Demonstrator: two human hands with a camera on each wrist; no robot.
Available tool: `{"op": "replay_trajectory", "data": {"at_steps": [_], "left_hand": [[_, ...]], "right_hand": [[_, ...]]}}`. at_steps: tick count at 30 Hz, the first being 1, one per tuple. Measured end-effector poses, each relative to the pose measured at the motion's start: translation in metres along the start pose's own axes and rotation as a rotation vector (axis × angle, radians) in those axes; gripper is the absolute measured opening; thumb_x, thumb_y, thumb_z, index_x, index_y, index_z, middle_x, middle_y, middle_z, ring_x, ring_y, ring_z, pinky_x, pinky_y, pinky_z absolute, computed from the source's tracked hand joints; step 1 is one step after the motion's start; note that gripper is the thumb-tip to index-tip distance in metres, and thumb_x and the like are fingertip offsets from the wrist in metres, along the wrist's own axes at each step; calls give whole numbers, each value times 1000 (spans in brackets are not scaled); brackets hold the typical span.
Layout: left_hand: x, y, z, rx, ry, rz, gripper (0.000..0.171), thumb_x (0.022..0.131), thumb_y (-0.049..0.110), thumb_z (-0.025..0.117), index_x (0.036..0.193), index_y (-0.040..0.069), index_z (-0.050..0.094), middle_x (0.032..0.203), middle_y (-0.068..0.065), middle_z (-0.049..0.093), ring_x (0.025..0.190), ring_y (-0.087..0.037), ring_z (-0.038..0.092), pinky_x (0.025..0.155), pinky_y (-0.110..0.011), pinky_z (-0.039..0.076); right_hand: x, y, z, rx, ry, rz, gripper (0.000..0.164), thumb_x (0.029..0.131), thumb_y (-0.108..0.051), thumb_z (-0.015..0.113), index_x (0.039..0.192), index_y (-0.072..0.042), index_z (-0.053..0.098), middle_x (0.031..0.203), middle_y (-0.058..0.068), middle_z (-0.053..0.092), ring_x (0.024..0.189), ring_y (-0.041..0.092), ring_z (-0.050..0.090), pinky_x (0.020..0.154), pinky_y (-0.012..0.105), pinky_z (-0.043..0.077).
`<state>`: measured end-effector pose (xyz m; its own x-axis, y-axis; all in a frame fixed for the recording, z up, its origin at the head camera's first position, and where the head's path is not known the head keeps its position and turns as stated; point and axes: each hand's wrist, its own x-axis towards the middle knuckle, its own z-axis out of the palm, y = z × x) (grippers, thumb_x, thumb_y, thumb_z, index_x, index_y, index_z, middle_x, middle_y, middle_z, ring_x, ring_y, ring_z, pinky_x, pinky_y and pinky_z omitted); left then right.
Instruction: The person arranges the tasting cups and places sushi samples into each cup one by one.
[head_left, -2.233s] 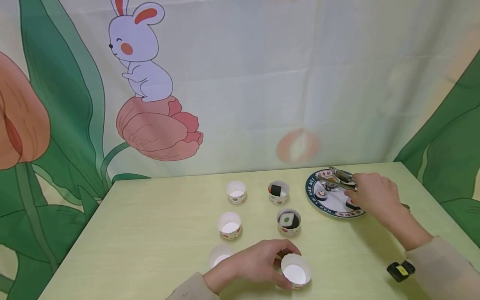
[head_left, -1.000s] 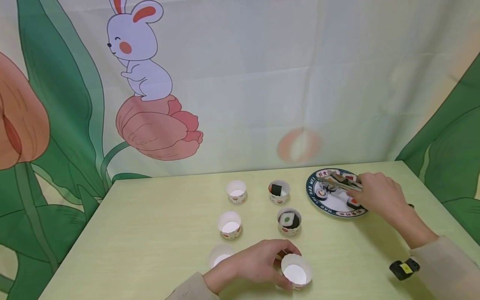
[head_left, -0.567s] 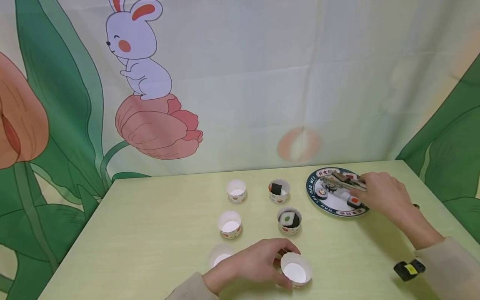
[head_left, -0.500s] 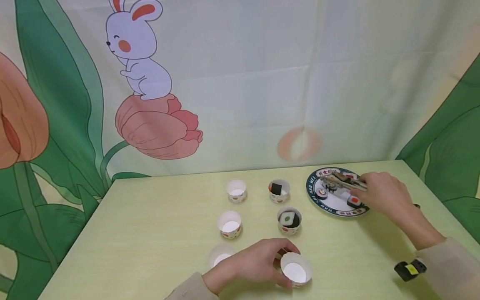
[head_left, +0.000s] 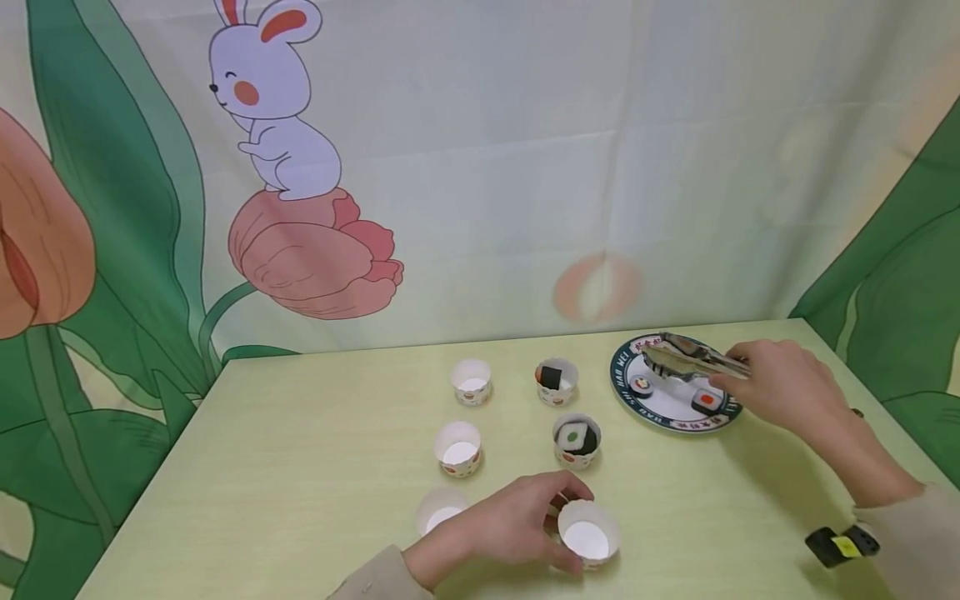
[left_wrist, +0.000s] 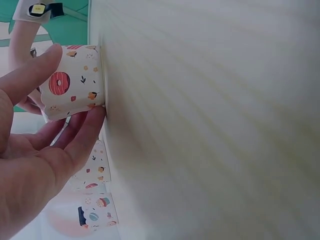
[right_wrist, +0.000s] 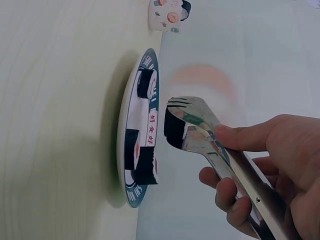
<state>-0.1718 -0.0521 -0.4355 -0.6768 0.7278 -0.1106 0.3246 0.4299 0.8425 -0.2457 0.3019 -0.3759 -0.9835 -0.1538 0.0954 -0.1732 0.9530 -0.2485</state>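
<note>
My left hand [head_left: 517, 521] holds a white paper cup [left_wrist: 75, 82] at the near side of the table, thumb on one side and fingers on the other. Nothing lies inside that cup. My right hand [head_left: 787, 387] grips metal tongs [right_wrist: 245, 172] over the patterned plate [head_left: 622, 392]. Between the tong tips is a dark-wrapped sushi piece [right_wrist: 174, 129], raised off the plate in the right wrist view. Several sushi pieces stay on the plate, among them a small roll [head_left: 641, 385] and one with a red centre [head_left: 707, 402].
Behind the held cup stands a cup [head_left: 577, 460] with a white-and-green sushi piece, and beyond it another cup [head_left: 557, 398] with a black-wrapped piece. To their left are empty cups [head_left: 460, 467], one partly hidden by my left hand. A printed cloth [head_left: 480, 208] hangs behind the table.
My right hand has drawn back a little to the right with the tongs, and the tongs with the sushi piece have risen off the plate. My left hand keeps its hold on the paper cup.
</note>
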Motion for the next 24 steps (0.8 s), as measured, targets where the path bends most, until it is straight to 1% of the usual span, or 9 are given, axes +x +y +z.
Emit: {"op": "replay_trajectory", "data": {"at_steps": [3,6,8,10,13,15,19,22,24], "left_hand": [[0,-1,0,9,8,3,56,76,10,93,123,12,61,110,11,63,102,-2,58,91,-21,51],[1,-2,0,8,13,6,55,76,10,93,121,12,61,109,12,63,102,-2,59,90,-21,51],[1,-3,1,-7,15,2,55,76,9,93,121,12,61,109,12,63,102,-2,59,91,-22,51],[1,-3,1,-29,18,-8,55,76,9,93,121,12,61,108,11,63,101,-3,59,91,-22,51],[1,-2,1,-68,28,-26,55,76,7,92,121,12,61,107,10,63,100,-4,59,91,-23,50],[0,-2,2,-94,36,-34,54,76,5,92,120,12,61,106,9,63,99,-4,59,91,-23,50],[0,-1,5,-148,55,-44,54,75,1,92,118,12,61,104,7,64,95,-5,59,90,-23,50],[-1,-2,7,-188,70,-58,54,74,-1,91,118,12,62,104,6,64,94,-6,59,89,-23,51],[0,-3,8,-214,78,-67,55,74,-3,91,119,12,62,104,6,64,94,-7,59,89,-24,51]], "right_hand": [[-3,1,-3,5,4,-25,57,92,-38,77,120,11,68,108,28,70,91,42,67,69,55,56],[-7,1,-5,12,10,-47,58,91,-39,78,119,11,68,107,27,71,89,41,67,70,54,55],[-9,1,-7,23,14,-61,58,91,-38,78,120,11,68,106,27,71,83,35,67,66,49,54],[-12,-1,-9,45,16,-72,58,91,-37,79,120,12,68,105,26,72,74,28,63,59,42,50],[-16,-3,-13,69,26,-98,57,90,-36,80,120,12,68,104,26,72,69,21,56,58,35,43],[-19,-4,-15,82,31,-117,58,90,-37,80,119,12,69,104,26,73,68,20,54,59,34,41],[-25,-6,-17,92,47,-156,55,90,-38,80,118,9,71,101,20,74,71,18,54,61,34,42],[-29,-8,-18,118,41,-180,49,90,-37,80,115,5,74,94,10,75,71,17,54,60,33,42],[-32,-8,-19,133,34,-197,46,90,-36,80,114,3,75,93,6,75,71,16,54,60,32,42]]}}
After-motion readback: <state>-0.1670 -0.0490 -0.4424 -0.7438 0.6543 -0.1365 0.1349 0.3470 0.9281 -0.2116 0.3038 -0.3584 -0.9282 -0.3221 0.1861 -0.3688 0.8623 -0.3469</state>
